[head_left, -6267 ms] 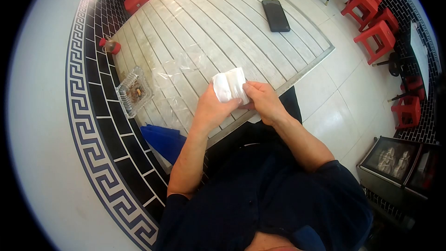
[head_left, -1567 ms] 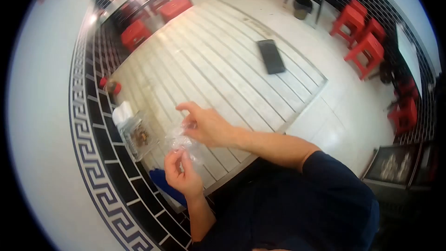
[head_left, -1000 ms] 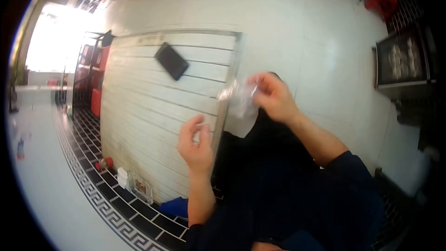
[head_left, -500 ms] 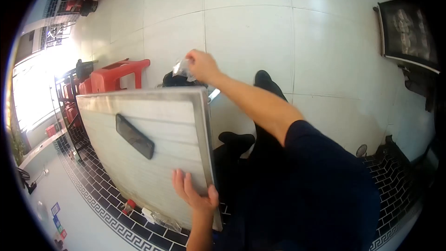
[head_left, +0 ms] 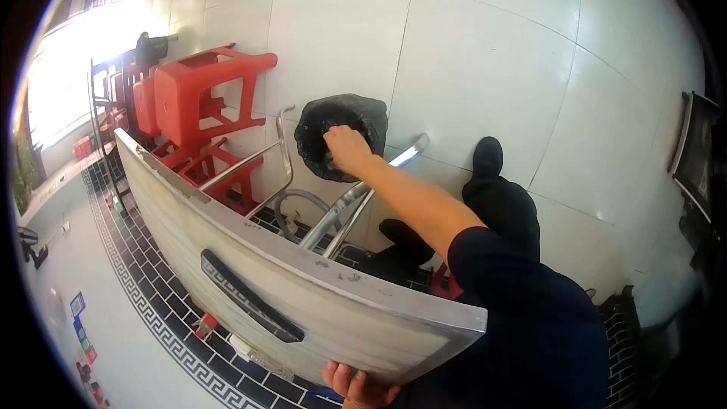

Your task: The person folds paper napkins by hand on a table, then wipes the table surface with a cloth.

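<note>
Reaching down beyond the table's edge, my right hand [head_left: 349,150] is inside the mouth of a waste bin [head_left: 369,117] lined with a black bag. Its fingers are curled and partly hidden, and I cannot make out whether they hold anything. My left hand [head_left: 357,388] rests on the near corner area of the table [head_left: 341,329], its fingers bent over the surface. A black phone [head_left: 250,299] lies on the tabletop to the left of that hand.
Red stools [head_left: 182,98] stand on the floor beyond the table. Metal table legs [head_left: 333,220] lie beside the bin. My shoes [head_left: 488,157] are on the tiles. By the wall are a red-capped container [head_left: 204,326], white tissue [head_left: 241,347] and a glass ashtray [head_left: 269,366].
My right hand has carried clear plastic from above the table out past its edge and down into the bin. My left hand has let go and come to the tabletop. The view has turned toward the floor.
</note>
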The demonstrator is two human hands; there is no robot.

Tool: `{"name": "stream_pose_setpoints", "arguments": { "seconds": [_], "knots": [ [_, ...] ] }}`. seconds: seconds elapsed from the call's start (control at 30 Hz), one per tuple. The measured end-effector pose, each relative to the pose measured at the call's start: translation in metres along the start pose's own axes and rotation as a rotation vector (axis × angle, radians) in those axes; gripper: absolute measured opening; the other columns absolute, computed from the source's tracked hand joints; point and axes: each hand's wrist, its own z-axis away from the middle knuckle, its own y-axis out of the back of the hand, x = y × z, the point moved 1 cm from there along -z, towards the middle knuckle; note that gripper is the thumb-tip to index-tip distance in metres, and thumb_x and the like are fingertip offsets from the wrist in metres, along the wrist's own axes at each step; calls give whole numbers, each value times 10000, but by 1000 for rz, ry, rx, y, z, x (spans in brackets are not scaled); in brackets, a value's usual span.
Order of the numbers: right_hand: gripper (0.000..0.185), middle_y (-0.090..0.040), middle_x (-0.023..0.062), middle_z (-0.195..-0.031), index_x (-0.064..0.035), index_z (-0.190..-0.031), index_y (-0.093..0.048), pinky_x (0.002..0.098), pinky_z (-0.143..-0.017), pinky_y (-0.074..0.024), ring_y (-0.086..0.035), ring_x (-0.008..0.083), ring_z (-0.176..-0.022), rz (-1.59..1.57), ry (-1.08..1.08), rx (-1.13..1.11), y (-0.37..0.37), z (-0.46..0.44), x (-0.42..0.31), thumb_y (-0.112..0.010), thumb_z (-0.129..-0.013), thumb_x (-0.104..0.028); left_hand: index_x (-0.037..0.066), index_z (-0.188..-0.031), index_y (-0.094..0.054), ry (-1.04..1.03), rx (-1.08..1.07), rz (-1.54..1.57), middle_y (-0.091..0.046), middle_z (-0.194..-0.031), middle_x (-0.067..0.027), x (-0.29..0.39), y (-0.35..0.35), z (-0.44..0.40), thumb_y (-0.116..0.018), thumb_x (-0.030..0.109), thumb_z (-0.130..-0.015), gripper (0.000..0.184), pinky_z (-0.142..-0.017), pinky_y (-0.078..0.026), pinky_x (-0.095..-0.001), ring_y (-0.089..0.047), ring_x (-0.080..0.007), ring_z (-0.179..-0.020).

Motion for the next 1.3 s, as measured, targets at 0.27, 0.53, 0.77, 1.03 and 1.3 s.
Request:
{"name": "stream_pose_setpoints", "arguments": {
  "seconds": [0.27,0.53,0.77,1.03,1.3],
  "knots": [
    [252,-774,193,-1170,-39,-1168,-765,475,-996,-573,-723,402,-1124,-79,-290,136,116,-49,47,-635,-967,-120,24,-1315,-630,11,10,24,-558,-1453,-273,1,3,-10,-747,570,-893,700,-1107,-433,-601,-525,-511,-1355],
    [300,-792,180,-1120,-19,-1265,-734,380,-891,-594,-760,291,-982,-102,152,317,385,29,-234,-718,-1018,-190,28,-1310,-681,28,74,97,-614,-1473,-201,12,28,-36,-859,386,-795,652,-1118,-430,-523,-580,-413,-1374],
    [848,-570,269,-1529,3,-1582,-455,500,-1045,-542,-655,419,-1229,504,376,-109,298,144,-390,-782,-961,-472,34,-1370,-645,-14,208,157,-588,-1505,-193,15,33,-24,-875,331,-775,704,-1134,-422,-545,-535,-406,-1427],
    [799,-494,325,-1559,26,-1541,-476,572,-1090,-493,-555,486,-1306,616,456,132,201,173,-376,-800,-863,-247,8,-1308,-666,-89,324,127,-620,-1411,-191,14,33,-5,-864,345,-794,646,-1134,-437,-510,-553,-387,-1381],
    [697,-527,310,-1528,53,-1467,-552,557,-1180,-425,-517,489,-1374,417,555,153,230,226,-354,-733,-811,-98,23,-1365,-642,22,233,164,-599,-1477,-216,-16,54,74,-792,248,-883,553,-1161,-443,-516,-542,-403,-1404]
  ]
}}
